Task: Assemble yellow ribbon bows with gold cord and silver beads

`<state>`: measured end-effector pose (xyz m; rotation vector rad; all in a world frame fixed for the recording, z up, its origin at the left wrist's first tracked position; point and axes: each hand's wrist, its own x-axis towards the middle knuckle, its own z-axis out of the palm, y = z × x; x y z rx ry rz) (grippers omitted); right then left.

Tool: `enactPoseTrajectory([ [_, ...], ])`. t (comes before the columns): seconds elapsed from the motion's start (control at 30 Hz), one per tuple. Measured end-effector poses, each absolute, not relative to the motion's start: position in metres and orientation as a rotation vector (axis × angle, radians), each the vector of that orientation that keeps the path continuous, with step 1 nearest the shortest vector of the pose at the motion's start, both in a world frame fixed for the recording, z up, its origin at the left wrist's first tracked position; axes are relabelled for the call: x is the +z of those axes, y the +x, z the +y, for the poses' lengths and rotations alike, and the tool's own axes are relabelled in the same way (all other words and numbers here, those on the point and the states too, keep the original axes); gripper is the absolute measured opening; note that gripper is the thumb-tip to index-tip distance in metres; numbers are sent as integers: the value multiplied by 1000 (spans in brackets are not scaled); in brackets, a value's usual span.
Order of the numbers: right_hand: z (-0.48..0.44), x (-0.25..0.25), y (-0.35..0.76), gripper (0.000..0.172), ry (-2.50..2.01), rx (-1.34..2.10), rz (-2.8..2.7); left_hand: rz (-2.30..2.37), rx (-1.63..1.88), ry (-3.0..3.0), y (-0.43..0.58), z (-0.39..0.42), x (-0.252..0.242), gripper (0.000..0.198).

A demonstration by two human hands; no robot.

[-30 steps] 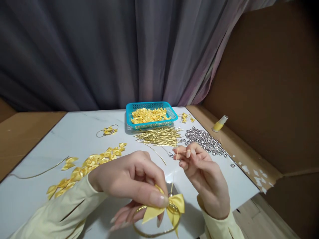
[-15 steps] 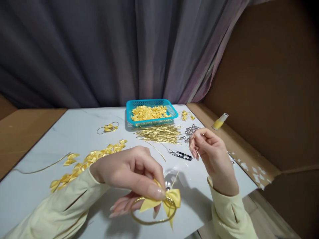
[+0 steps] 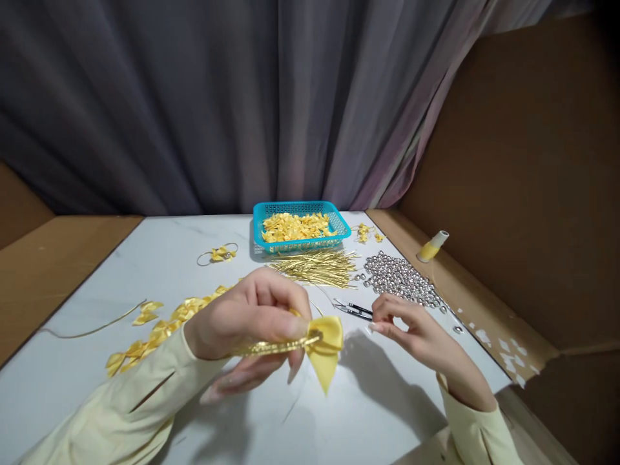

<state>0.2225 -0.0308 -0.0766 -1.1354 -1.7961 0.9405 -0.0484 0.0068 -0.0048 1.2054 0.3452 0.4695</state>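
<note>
My left hand (image 3: 261, 323) is closed, its thumb and fingers pinching a yellow satin ribbon bow (image 3: 325, 345). A gold cord loop (image 3: 271, 347), seen nearly edge-on, is joined to the bow and runs back under my thumb. My right hand (image 3: 411, 329) is low over the table, thumb and forefinger closing on the handle end of the black-handled thread snips (image 3: 357, 311). The snips lie on the tabletop, blades pointing left. A thin thread hangs faintly below my left hand.
Behind the hands stands a blue basket (image 3: 259, 226) of yellow bows, with gold cord pieces (image 3: 314, 266) before it. Silver beads (image 3: 400, 278) spread on the right, near a thread spool (image 3: 433, 247). Loose bows (image 3: 162, 332) and a finished-looking looped bow (image 3: 220, 253) lie left.
My right hand has come down from above the beads to the snips. My left hand has turned the bow, so its loop shows edge-on and the silver bead on it is hidden.
</note>
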Motion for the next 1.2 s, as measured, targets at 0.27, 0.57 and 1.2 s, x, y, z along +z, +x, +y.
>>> enactPoseTrajectory([
  [0.27, -44, -82, 166, 39, -702, 1421, -1468, 235, 348, 894, -44, 6, -6, 19],
  [0.57, -44, -51, 150, 26, -512, 1750, -1268, 372, 332, 951, -46, 1, 1, 20],
  [1.2, -87, -3, 153, 21, -1237, 401, -1800, 440, 241, 1088, -41, -1, 0, 19],
])
